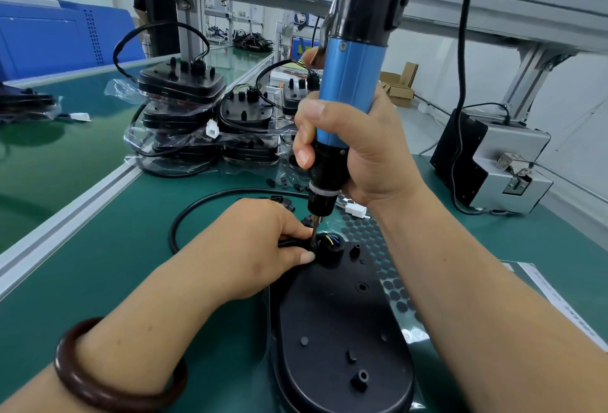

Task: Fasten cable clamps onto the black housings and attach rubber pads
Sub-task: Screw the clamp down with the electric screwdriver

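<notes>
Housing first: black housing (339, 330) lies flat on the green bench mat (98, 281), long axis running 6 to 12 o'clock, back face up with small bosses and screw holes. Judged rigid moulded plastic, light to middling, smooth and liable to skate on the mat under side load. Best steadied by pressing down near the point of work, not by lifting an edge.

Electric screwdriver (348, 90) stands near upright over the housing's 12 o'clock end. Right hand (355, 156) is wrapped full round its blue barrel and black collar, thumb side toward 9 o'clock. Bit tip (314, 235) meets the work directly below that grip.

Rubber pad sheet (388, 268) lies along the housing's 3 o'clock side, partly under it. Dots are thin, soft and probably adhesive, for peeling by fingertip. None in hand.

Cable (177, 225) loops out to 9 o'clock and returns to the round entry boss (330, 244), where coloured wires show. Sheath looks springy, so it wants pinning.

Left hand (263, 241) comes in from 8 o'clock, thumb and forefinger pinched on the cable just beside the bit, at the boss's 9 o'clock.

Cable clamp (311, 245) is mostly hidden between those fingertips and the bit. Small, hard, easily twisted by driver torque, so the close pinch seems right. Screw not visible, and whether it is seated I cannot tell.
</notes>
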A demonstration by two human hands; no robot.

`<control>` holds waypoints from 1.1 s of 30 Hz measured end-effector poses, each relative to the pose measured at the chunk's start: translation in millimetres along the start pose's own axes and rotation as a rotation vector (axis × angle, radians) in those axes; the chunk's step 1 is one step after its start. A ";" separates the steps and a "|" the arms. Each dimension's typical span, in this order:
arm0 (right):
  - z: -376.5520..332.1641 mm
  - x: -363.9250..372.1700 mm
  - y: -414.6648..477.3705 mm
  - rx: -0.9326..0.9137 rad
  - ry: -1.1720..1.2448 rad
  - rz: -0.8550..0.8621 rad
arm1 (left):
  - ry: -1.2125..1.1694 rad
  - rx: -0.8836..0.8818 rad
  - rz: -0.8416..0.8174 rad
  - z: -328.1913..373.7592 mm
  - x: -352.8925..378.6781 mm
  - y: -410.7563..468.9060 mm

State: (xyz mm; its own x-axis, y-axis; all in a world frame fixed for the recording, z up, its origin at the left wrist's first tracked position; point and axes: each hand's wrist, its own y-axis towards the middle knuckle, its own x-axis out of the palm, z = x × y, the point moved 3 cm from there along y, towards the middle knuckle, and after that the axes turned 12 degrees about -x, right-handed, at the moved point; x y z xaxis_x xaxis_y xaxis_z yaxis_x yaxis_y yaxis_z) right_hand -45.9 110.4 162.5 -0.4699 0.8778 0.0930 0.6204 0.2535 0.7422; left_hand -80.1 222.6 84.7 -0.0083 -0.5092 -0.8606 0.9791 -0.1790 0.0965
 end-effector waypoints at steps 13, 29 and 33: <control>-0.2 0.5 0.5 0.004 0.001 0.003 | -0.029 -0.010 -0.021 -1.0 1.9 0.5; 0.5 0.4 -1.2 -0.027 -0.012 -0.012 | 0.027 0.012 0.018 -0.7 2.1 3.1; -6.3 -13.7 4.0 -0.055 0.003 0.096 | -0.048 0.007 -0.048 -9.8 -1.3 4.2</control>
State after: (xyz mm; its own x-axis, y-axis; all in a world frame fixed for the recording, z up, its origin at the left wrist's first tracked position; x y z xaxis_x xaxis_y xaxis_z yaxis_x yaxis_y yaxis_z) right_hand -40.9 96.8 168.4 -0.4118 0.8957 0.1676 0.6273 0.1452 0.7652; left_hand -73.9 230.8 81.3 -0.0649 -0.5396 -0.8394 0.9759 -0.2100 0.0595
